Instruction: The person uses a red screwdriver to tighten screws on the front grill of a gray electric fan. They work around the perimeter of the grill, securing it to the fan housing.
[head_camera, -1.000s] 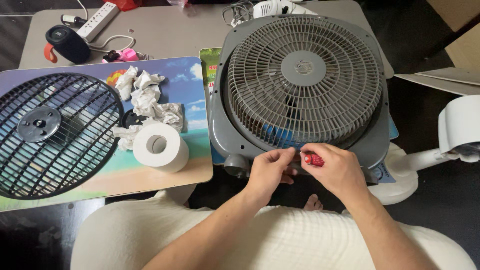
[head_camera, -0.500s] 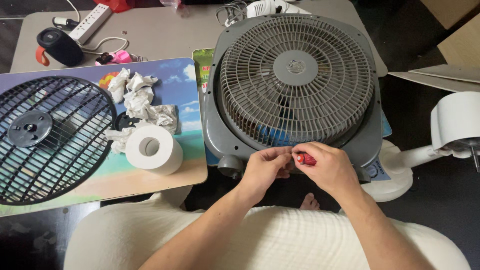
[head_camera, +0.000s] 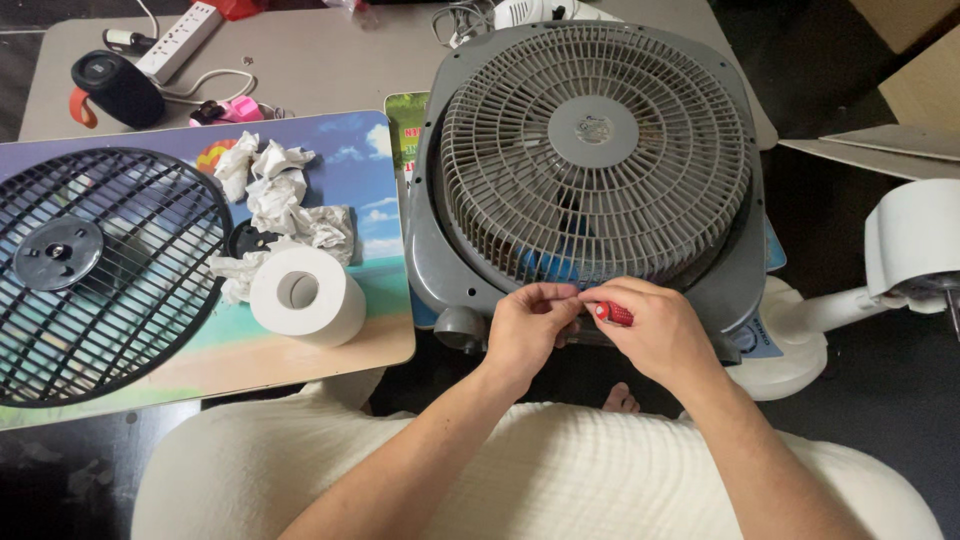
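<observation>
My right hand (head_camera: 662, 338) pinches a red-handled screwdriver (head_camera: 612, 313) at the near rim of the grey box fan (head_camera: 595, 170); my left hand (head_camera: 527, 325) pinches together beside its tip. Both hands stay put since before. Left of the fan, a tissue roll (head_camera: 305, 294) sits on the colourful board (head_camera: 375, 330).

Soft, even light falls from overhead; the grey fan (head_camera: 596, 160) just beyond the hands is sharp and free of glare; faint shadows sit under the fingers; the floor (head_camera: 860, 420) off to the side goes nearly black.
</observation>
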